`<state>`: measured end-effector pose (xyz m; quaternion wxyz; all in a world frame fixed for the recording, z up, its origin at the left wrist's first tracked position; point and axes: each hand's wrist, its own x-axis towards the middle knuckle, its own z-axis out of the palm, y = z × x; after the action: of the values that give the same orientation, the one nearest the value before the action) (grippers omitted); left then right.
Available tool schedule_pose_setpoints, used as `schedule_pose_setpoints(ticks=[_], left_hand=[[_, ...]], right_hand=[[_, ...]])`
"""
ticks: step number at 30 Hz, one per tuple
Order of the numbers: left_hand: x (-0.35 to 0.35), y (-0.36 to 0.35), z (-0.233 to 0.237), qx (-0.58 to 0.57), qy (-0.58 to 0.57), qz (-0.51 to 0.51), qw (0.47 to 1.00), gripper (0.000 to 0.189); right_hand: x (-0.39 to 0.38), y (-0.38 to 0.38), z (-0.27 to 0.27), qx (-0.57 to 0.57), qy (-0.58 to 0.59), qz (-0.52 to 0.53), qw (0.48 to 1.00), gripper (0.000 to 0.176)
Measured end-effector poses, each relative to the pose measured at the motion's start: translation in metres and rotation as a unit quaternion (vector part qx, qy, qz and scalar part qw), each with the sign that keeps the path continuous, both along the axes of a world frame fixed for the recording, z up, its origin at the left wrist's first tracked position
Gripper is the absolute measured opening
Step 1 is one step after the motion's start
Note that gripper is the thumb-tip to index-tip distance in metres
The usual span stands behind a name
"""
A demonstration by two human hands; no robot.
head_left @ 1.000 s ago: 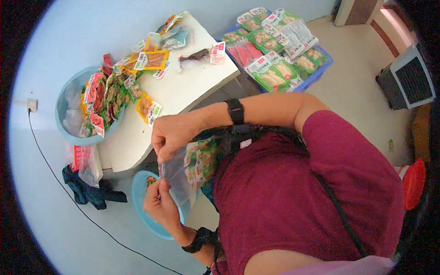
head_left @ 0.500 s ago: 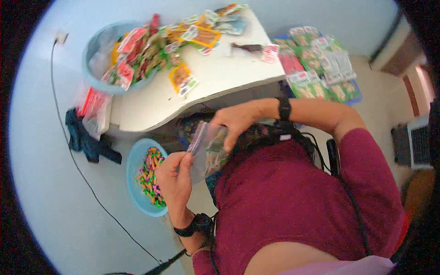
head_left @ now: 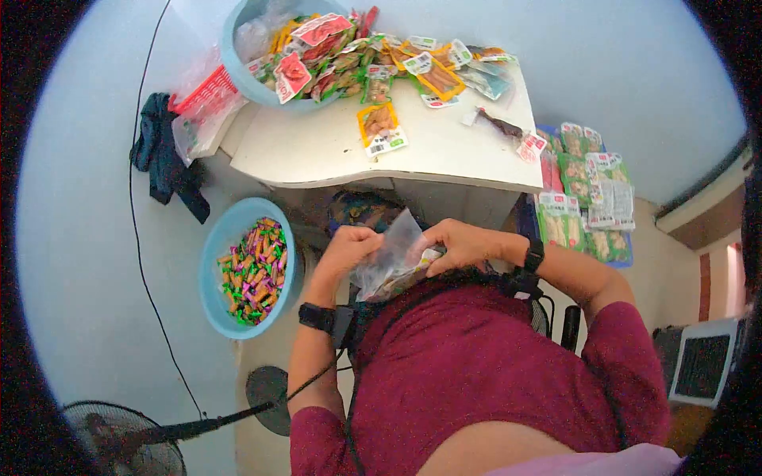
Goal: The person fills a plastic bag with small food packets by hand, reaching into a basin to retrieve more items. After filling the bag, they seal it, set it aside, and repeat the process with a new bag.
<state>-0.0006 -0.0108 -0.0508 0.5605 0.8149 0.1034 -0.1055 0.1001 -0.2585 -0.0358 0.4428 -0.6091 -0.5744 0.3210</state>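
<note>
A clear plastic zip bag is held in front of my body, with green and white packaging showing inside its lower part. My left hand pinches its left edge between thumb and fingers. On the other side, my right hand has closed thumb and fingers on the bag's right edge, close to a whitish-yellow packet. The bag's top corner sticks up between the two hands. Its lower end rests close against my maroon shirt and is partly hidden.
On the white table stand a blue basin heaped with snack packets and several loose packets. A second blue basin holds wrapped candies. To the right is a crate of packets. A fan stands lower left.
My view has turned, so the table and basins sit differently. My left hand has moved up level with the right, and the bag now stands upright between them.
</note>
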Motion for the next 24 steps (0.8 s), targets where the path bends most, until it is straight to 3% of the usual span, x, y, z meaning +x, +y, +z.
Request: schedule_pose_setpoints(ticks=[1,4,7,10,11,14,15,17,20,22,24], left_hand=[[0.0,-0.004,-0.01,-0.007,0.025,-0.003,1.0,0.021],[-0.003,-0.023,-0.033,-0.021,0.026,-0.011,0.999,0.021],[-0.007,-0.025,-0.038,-0.054,0.006,-0.016,0.998,0.017],[-0.009,-0.024,-0.053,-0.087,-0.007,-0.016,0.996,0.012],[-0.009,-0.025,-0.056,-0.099,-0.007,-0.012,0.995,0.012],[-0.01,-0.024,-0.054,-0.067,-0.015,-0.02,0.997,0.01],[-0.011,-0.023,-0.059,-0.067,-0.022,-0.01,0.997,0.01],[-0.014,-0.019,-0.07,-0.057,-0.072,-0.007,0.996,0.01],[-0.02,-0.014,-0.043,-0.166,0.088,0.013,0.982,0.017],[-0.024,-0.004,-0.061,-0.167,0.037,0.016,0.985,0.018],[-0.031,-0.015,-0.042,-0.21,0.035,0.073,0.974,0.024]], right_hand=[[-0.004,-0.004,0.021,-0.113,0.022,-0.024,0.993,0.047],[0.0,0.0,-0.016,0.032,-0.032,-0.117,0.992,0.074],[-0.002,0.003,0.009,0.108,-0.226,-0.143,0.957,0.087],[0.002,0.006,-0.007,0.057,-0.23,-0.03,0.971,0.088],[0.003,0.01,-0.011,0.06,-0.249,0.008,0.967,0.072],[0.008,0.017,-0.042,-0.019,-0.173,0.061,0.983,0.05],[0.002,0.016,-0.039,0.04,-0.15,0.016,0.988,0.035],[0.002,0.017,-0.036,0.009,-0.095,0.005,0.995,0.034],[0.002,0.014,-0.025,0.031,-0.054,-0.037,0.997,0.025],[0.009,0.002,-0.012,-0.038,-0.039,-0.068,0.996,0.024],[0.02,-0.023,0.016,-0.085,0.033,-0.074,0.993,0.026]])
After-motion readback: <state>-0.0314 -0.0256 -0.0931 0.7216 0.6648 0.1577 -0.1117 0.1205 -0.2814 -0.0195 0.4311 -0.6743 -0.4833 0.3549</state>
